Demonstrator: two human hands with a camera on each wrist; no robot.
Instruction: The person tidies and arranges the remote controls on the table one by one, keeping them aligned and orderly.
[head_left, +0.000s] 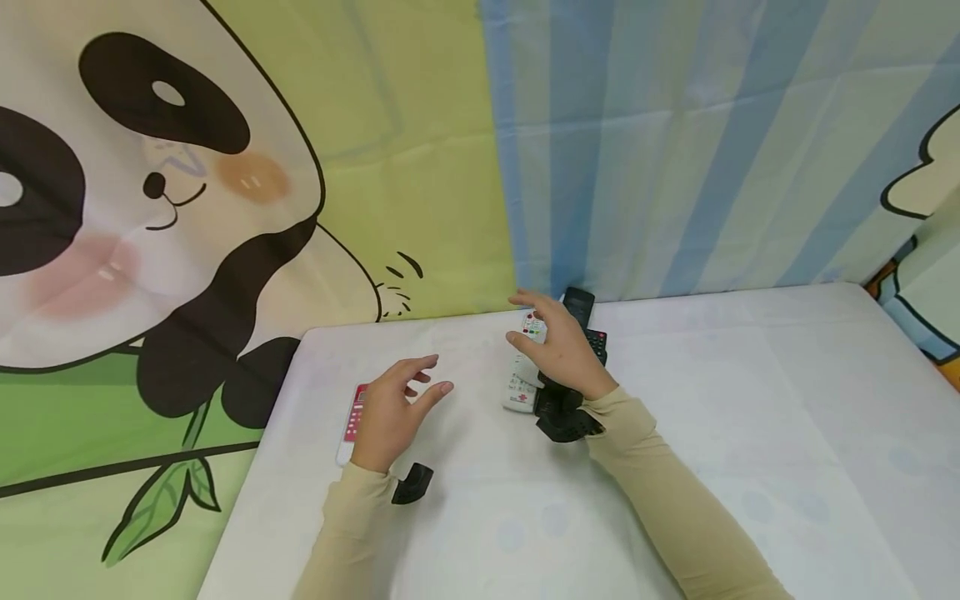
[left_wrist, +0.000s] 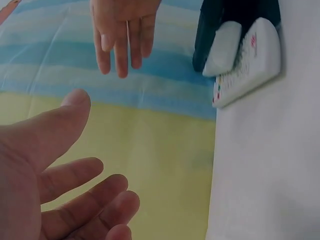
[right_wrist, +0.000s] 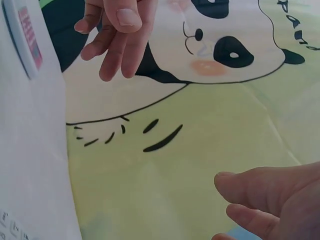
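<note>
Left hand (head_left: 390,417): grip apart, near pink device (head_left: 352,422). Right hand (head_left: 562,350): grip apart, above white remotes (head_left: 519,395), black remotes (head_left: 579,305).

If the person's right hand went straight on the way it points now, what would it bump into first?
Probably the yellow part of the backdrop: the right hand points that way, with nothing plainly between. How far off it is stays unclear.

White cloth-covered table (head_left: 750,417) against printed fabric backdrop (head_left: 450,208)

A large black-and-cream cartoon panda (head_left: 142,217) fills the backdrop's left, above a green leafy sprig (head_left: 161,504). A yellow-green panel (head_left: 427,83) meets blue-striped fabric (head_left: 577,142) near the middle. Soft light casts faint shadows.
</note>
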